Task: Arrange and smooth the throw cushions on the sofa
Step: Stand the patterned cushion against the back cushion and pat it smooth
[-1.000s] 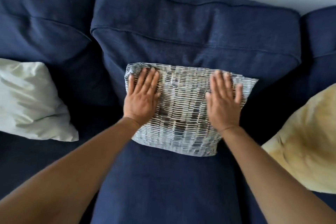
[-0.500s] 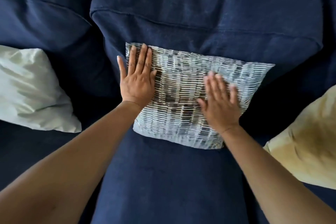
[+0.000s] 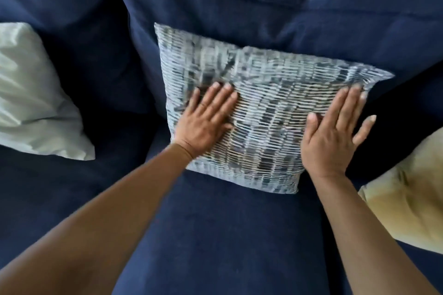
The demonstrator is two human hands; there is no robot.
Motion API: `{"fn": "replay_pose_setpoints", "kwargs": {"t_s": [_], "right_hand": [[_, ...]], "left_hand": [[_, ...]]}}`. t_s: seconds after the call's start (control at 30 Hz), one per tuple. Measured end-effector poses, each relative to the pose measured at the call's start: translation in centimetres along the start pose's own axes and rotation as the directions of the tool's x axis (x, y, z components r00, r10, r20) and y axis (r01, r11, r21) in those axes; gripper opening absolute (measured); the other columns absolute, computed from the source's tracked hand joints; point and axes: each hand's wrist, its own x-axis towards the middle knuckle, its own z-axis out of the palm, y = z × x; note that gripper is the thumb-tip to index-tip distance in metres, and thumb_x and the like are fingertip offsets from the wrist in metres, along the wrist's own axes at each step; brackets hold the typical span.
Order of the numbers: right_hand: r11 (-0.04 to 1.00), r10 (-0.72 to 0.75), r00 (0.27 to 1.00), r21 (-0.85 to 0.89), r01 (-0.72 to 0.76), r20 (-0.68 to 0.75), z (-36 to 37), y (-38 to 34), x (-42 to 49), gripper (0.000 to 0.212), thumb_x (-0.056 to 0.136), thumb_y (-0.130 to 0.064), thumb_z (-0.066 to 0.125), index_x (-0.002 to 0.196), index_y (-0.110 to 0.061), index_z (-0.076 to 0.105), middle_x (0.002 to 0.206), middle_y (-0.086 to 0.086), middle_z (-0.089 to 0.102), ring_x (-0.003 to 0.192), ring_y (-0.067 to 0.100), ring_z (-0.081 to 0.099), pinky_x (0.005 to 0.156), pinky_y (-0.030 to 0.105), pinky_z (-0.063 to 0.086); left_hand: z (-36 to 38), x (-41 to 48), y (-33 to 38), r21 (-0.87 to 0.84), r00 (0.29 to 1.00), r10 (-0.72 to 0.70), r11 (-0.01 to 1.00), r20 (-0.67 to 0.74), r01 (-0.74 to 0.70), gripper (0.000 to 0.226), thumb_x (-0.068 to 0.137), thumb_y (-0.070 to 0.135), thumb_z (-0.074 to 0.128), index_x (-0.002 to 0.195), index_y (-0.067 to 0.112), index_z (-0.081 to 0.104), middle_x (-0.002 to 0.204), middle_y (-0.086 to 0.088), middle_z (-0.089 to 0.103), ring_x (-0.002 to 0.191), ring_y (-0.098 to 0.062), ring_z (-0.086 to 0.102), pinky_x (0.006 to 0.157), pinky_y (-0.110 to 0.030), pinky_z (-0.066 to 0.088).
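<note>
A grey-and-white woven-pattern throw cushion (image 3: 268,93) leans against the middle back cushion of the navy sofa (image 3: 215,235). My left hand (image 3: 206,120) lies flat on the cushion's lower left part, fingers together and a little blurred. My right hand (image 3: 333,132) lies flat on its right edge with fingers spread, the little finger past the cushion's side. Neither hand grips anything.
A pale green-white cushion (image 3: 33,98) rests on the left seat. A yellow cushion (image 3: 412,196) rests on the right seat, close to my right forearm. The navy back cushions (image 3: 263,0) stand behind.
My left hand slid down from the cushion's top left corner to its lower left. My right hand moved from the middle out to the right edge. The view has moved closer.
</note>
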Motion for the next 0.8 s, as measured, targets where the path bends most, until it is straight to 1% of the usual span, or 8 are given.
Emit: {"fn": "replay_pose_setpoints", "kwargs": {"t_s": [0.07,0.13,0.27,0.37,0.5,0.63,0.7,0.8], "right_hand": [[0.988,0.148,0.988,0.059,-0.145,-0.049,-0.1,0.2,0.1,0.065,0.106,-0.039,0.022,0.156,0.000,0.007,0.165,0.019,0.007,0.153,0.030,0.005,0.119,0.062,0.008],[0.977,0.195,0.966,0.125,-0.176,-0.170,-1.4,-1.3,0.0,0.063,0.105,-0.034,0.027,0.154,0.003,0.012,0.163,0.023,0.013,0.152,0.032,0.009,0.120,0.060,0.009],[0.925,-0.199,0.897,0.227,0.305,-0.394,-3.0,-9.6,-1.8,0.063,0.103,-0.032,0.036,0.152,0.002,0.016,0.161,0.021,0.019,0.152,0.025,0.005,0.119,0.044,-0.007],[0.833,-0.449,0.834,0.188,0.521,-0.321,0.8,-12.7,-3.4,0.064,0.104,-0.029,0.041,0.157,-0.011,0.009,0.164,0.006,0.011,0.150,0.016,-0.002,0.120,0.044,-0.001],[0.821,-0.568,0.813,-0.018,0.571,-0.129,7.0,-6.2,-3.9,0.075,0.096,-0.008,0.050,0.158,-0.015,0.008,0.164,0.002,0.013,0.152,0.015,0.009,0.122,0.041,0.007],[0.892,-0.446,0.895,-0.090,0.444,-0.003,6.2,1.0,-5.3,0.085,0.091,0.000,0.054,0.158,-0.013,0.002,0.166,0.001,-0.002,0.153,0.018,-0.004,0.122,0.044,-0.008],[0.911,-0.404,0.914,-0.111,0.397,-0.040,4.0,1.6,-6.0,0.078,0.093,-0.006,0.049,0.158,-0.008,0.005,0.167,0.003,-0.005,0.153,0.021,-0.001,0.122,0.045,-0.006],[0.913,-0.393,0.903,0.040,0.405,-0.173,-0.2,-1.7,-5.4,0.067,0.099,-0.019,0.040,0.157,-0.007,0.008,0.166,0.005,-0.004,0.153,0.023,0.004,0.120,0.048,0.001]], "left_hand": [[0.3,-0.1,-1.9,0.042,0.995,-0.101,0.994,-0.004,0.101,0.067,0.104,0.055,0.027,0.158,0.015,0.022,0.164,-0.004,0.020,0.154,-0.019,-0.002,0.125,-0.046,-0.002],[0.2,-0.2,-1.6,0.018,0.991,-0.131,0.991,-0.016,0.131,0.068,0.103,0.055,0.027,0.155,0.012,0.026,0.161,-0.007,0.030,0.152,-0.021,0.010,0.124,-0.048,-0.001],[0.1,-0.3,-0.1,-0.016,0.988,-0.151,0.988,-0.019,0.151,0.065,0.105,0.050,0.021,0.158,0.011,0.018,0.160,-0.011,0.032,0.154,-0.029,0.012,0.124,-0.049,-0.003],[0.2,-0.1,-0.3,-0.035,0.986,-0.160,0.987,-0.046,0.158,0.061,0.106,0.037,0.021,0.160,0.013,0.003,0.161,-0.011,0.028,0.154,-0.023,-0.005,0.124,-0.050,-0.003],[0.2,-1.3,-0.5,-0.010,0.984,-0.175,0.985,-0.025,0.175,0.059,0.105,0.032,0.035,0.158,0.010,0.018,0.163,-0.010,0.026,0.153,-0.026,0.015,0.125,-0.049,-0.001],[-0.4,-2.1,-0.3,0.004,0.971,-0.237,0.971,0.003,0.237,0.065,0.103,0.027,0.043,0.157,0.006,0.014,0.164,-0.012,0.023,0.153,-0.029,0.013,0.125,-0.050,-0.005],[-1.9,-1.7,0.4,-0.051,0.963,-0.269,0.962,-0.013,0.268,0.062,0.104,0.027,0.039,0.157,0.004,0.016,0.164,-0.015,0.021,0.154,-0.028,0.007,0.124,-0.051,-0.005],[-4.7,-0.2,2.3,-0.159,0.960,-0.264,0.956,-0.093,0.247,0.059,0.103,0.028,0.036,0.154,0.002,0.023,0.162,-0.012,0.018,0.153,-0.029,0.005,0.124,-0.055,0.001]]}}
